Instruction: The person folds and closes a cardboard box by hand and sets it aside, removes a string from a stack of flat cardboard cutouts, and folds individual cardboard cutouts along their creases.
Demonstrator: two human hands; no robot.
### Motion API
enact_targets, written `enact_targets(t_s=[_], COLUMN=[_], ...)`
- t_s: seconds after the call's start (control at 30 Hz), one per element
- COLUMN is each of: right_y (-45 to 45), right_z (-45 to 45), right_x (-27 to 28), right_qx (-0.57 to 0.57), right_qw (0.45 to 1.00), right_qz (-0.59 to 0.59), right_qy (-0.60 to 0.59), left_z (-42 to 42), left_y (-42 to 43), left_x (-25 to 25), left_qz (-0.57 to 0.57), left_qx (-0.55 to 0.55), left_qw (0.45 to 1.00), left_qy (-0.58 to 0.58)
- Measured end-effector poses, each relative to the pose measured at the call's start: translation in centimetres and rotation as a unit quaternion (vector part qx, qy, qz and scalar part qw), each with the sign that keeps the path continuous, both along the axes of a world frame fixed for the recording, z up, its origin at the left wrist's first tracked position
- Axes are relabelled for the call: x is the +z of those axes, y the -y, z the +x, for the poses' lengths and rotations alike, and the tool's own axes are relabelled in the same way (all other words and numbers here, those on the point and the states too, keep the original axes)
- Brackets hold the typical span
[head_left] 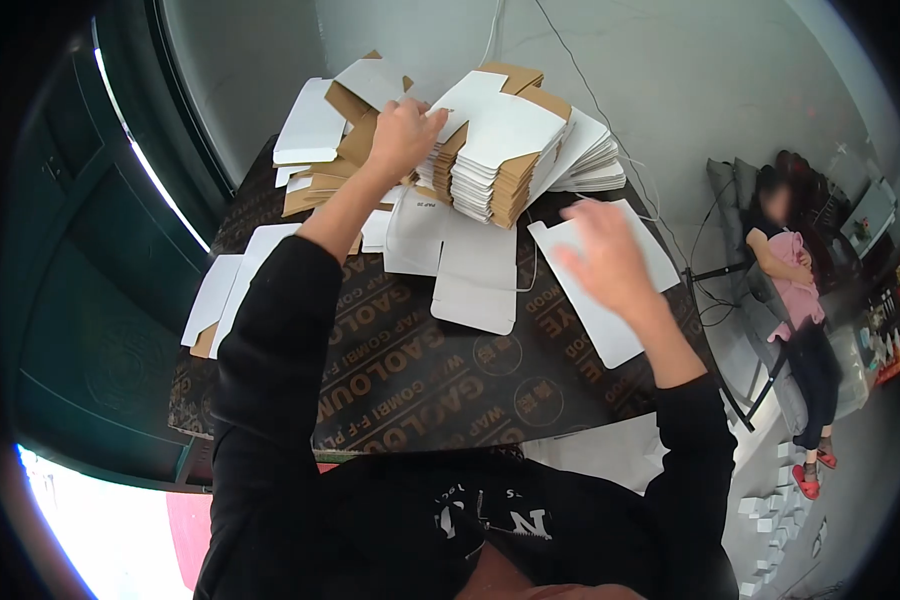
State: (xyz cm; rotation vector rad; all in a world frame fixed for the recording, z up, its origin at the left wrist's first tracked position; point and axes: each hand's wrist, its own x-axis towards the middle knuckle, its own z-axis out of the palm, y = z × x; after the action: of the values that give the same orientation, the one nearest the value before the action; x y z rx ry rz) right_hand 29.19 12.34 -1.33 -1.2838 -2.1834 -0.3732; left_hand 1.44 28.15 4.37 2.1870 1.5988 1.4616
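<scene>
My left hand [408, 140] is at the left corner of a tall stack of flattened white cardboard boxes [505, 130]. Its fingers are curled and closed on the edge of the top box. Blurred by motion, my right hand [607, 250] is over a flat white box blank [610, 335] at the table's right, fingers apart and seemingly holding nothing. Between my hands, a partly unfolded white box [475, 290] with printing on one panel rests against the stack's front. More folded boxes [305, 125], white outside and brown inside, are heaped left of my left hand.
The dark table [400, 390] bears repeated brown lettering. Another white box blank [235, 290] lies at its left edge. A thin cable [580, 80] runs down the wall. To the right, a person [795, 280] sits in a chair, near small white boxes [770, 520] on the floor.
</scene>
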Motion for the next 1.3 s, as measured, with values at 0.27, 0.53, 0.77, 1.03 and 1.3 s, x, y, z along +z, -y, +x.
enact_targets(t_s=[0.27, 0.53, 0.77, 1.03, 1.3], right_y=[1.7, 0.9, 0.3, -2.2, -4.7], right_z=[-10.2, -14.1, -17.5, -21.5, -23.0], right_x=[-5.8, -7.7, -7.6, -9.0, -9.7], right_qx=[0.085, 0.051, -0.031, -0.136, -0.117], right_qw=[0.987, 0.989, 0.991, 0.963, 0.977], right_qz=[-0.04, 0.014, -0.003, 0.081, 0.066], right_qy=[0.127, 0.138, 0.13, 0.218, 0.164], left_z=[-4.1, -6.6, -7.3, -7.5, -9.0], left_y=[8.4, 12.7, 13.8, 13.6, 11.9], left_x=[-4.6, -8.9, -9.8, -10.5, -11.0], left_qz=[0.015, -0.024, 0.001, 0.015, -0.061], left_qx=[-0.125, -0.127, -0.133, -0.141, -0.152], left_qw=[0.989, 0.982, 0.978, 0.977, 0.972], left_qy=[-0.073, -0.135, -0.159, -0.16, -0.169])
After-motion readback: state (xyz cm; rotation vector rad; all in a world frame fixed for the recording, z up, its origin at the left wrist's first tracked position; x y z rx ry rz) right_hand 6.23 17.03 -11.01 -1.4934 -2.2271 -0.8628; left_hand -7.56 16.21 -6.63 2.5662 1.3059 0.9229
